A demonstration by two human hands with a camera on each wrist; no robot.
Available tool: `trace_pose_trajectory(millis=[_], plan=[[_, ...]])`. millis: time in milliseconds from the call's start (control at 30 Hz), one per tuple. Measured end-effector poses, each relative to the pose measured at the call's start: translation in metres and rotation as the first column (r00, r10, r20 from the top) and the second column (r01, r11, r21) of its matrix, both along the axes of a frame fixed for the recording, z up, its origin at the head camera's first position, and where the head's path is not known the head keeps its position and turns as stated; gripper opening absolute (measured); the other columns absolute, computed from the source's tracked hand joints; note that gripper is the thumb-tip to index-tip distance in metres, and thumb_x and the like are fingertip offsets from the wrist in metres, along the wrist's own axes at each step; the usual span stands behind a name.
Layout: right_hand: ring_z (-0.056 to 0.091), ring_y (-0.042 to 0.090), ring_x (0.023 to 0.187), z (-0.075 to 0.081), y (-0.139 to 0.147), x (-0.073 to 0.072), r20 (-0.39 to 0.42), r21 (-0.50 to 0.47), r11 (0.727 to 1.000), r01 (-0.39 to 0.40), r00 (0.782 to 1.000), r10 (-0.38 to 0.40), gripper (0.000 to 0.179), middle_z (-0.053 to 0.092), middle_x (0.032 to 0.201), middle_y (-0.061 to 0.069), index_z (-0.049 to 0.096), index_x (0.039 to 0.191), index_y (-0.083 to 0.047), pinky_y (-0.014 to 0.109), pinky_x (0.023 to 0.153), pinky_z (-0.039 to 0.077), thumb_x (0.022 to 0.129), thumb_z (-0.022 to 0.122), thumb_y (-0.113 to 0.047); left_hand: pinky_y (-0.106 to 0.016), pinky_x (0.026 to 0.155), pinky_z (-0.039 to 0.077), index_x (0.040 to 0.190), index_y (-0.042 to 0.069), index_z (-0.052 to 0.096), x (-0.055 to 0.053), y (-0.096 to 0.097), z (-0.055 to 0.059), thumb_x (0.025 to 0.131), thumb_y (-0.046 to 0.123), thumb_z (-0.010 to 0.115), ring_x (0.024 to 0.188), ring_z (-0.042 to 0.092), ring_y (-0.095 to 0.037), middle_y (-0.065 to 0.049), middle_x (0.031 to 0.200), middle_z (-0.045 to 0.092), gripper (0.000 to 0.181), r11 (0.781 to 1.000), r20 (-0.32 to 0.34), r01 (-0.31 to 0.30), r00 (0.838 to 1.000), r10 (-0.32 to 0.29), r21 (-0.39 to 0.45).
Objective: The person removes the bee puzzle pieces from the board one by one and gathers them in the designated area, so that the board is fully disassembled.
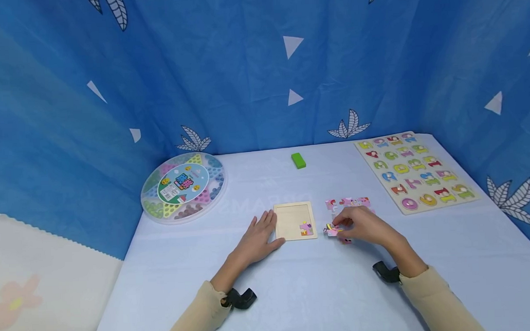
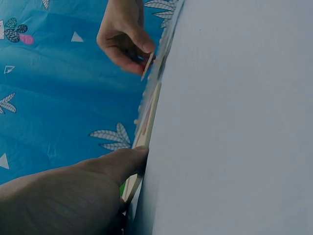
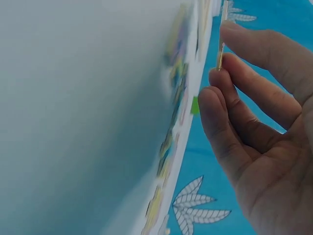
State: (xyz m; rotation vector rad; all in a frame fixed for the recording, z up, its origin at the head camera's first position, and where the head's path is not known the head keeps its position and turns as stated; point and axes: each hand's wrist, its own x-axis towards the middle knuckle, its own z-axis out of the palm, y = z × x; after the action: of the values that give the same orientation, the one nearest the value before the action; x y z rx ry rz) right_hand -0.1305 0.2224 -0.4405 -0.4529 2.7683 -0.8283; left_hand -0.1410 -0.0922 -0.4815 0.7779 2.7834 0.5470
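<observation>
A shallow square wooden puzzle tray (image 1: 289, 218) lies on the table, with one pink puzzle piece (image 1: 306, 228) in its lower right corner. My left hand (image 1: 258, 238) rests at the tray's left side, fingers stretched out and thumb at the near edge. In the left wrist view that thumb (image 2: 132, 155) touches the tray's rim. Just right of the tray, my right hand (image 1: 363, 224) pinches another puzzle piece (image 1: 332, 231); the right wrist view shows this piece (image 3: 222, 41) edge-on and raised off the table. Several loose pieces (image 1: 355, 201) lie beyond and partly beneath the right hand.
A round Chinese checkers box (image 1: 184, 188) stands at the back left. A small green block (image 1: 298, 160) lies at the back middle. On the right is a wooden number board (image 1: 416, 172) with colourful numerals. A blue curtain (image 1: 253, 68) hangs behind the table.
</observation>
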Motion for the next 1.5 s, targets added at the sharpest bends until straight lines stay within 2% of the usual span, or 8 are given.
trace_pose_trajectory(millis=[333,533,667,1067,1500], plan=[[0.058,0.012,0.083,0.001,0.03,0.009,-0.046,0.015,1.0,0.006,0.999,-0.006,0.024,0.069,0.094,-0.003,0.075,0.1,-0.011,0.027,0.073,0.054,0.077,0.082,-0.017,-0.05,0.123,0.014,0.154,0.002,0.022,0.001,0.0,0.0,0.098,0.05,0.051,0.152,0.014,-0.027,-0.012,0.163,0.018,0.079,1.0,0.007,0.002,1.0,-0.002,0.015],[0.06,0.014,0.086,0.002,0.044,0.014,-0.015,0.015,0.999,0.045,0.999,-0.045,0.027,0.07,0.097,0.0,0.074,0.102,-0.011,0.026,0.074,0.055,0.077,0.082,-0.017,-0.051,0.123,0.013,0.154,0.002,0.022,0.0,0.0,0.0,0.098,0.05,0.051,0.152,0.015,-0.027,-0.013,0.162,0.018,0.079,1.0,0.004,0.0,1.0,0.0,0.009],[0.061,0.015,0.089,0.001,0.05,0.016,-0.013,0.031,0.999,0.045,0.999,-0.044,0.027,0.071,0.101,0.002,0.075,0.101,-0.011,0.031,0.078,0.056,0.077,0.083,-0.018,-0.05,0.123,0.014,0.154,0.002,0.022,-0.001,0.0,-0.001,0.098,0.051,0.05,0.152,0.015,-0.027,-0.012,0.163,0.018,0.08,1.0,0.0,0.0,1.0,0.0,-0.001],[0.057,0.011,0.081,-0.002,0.057,0.018,0.03,0.059,0.998,0.009,0.999,-0.011,0.023,0.067,0.091,-0.004,0.076,0.096,-0.01,0.025,0.071,0.053,0.075,0.083,-0.011,-0.05,0.123,0.014,0.154,0.003,0.022,-0.001,0.0,-0.002,0.097,0.052,0.05,0.152,0.015,-0.026,-0.012,0.163,0.018,0.08,1.0,0.004,0.0,1.0,0.0,-0.004],[0.056,0.011,0.08,-0.003,0.056,0.019,0.036,0.069,0.997,0.029,0.999,-0.031,0.023,0.064,0.089,-0.003,0.076,0.095,-0.01,0.022,0.069,0.051,0.074,0.083,-0.011,-0.05,0.123,0.014,0.154,0.003,0.023,-0.001,0.0,-0.002,0.097,0.052,0.051,0.152,0.014,-0.026,-0.011,0.163,0.018,0.08,1.0,0.002,-0.002,1.0,0.002,-0.006]])
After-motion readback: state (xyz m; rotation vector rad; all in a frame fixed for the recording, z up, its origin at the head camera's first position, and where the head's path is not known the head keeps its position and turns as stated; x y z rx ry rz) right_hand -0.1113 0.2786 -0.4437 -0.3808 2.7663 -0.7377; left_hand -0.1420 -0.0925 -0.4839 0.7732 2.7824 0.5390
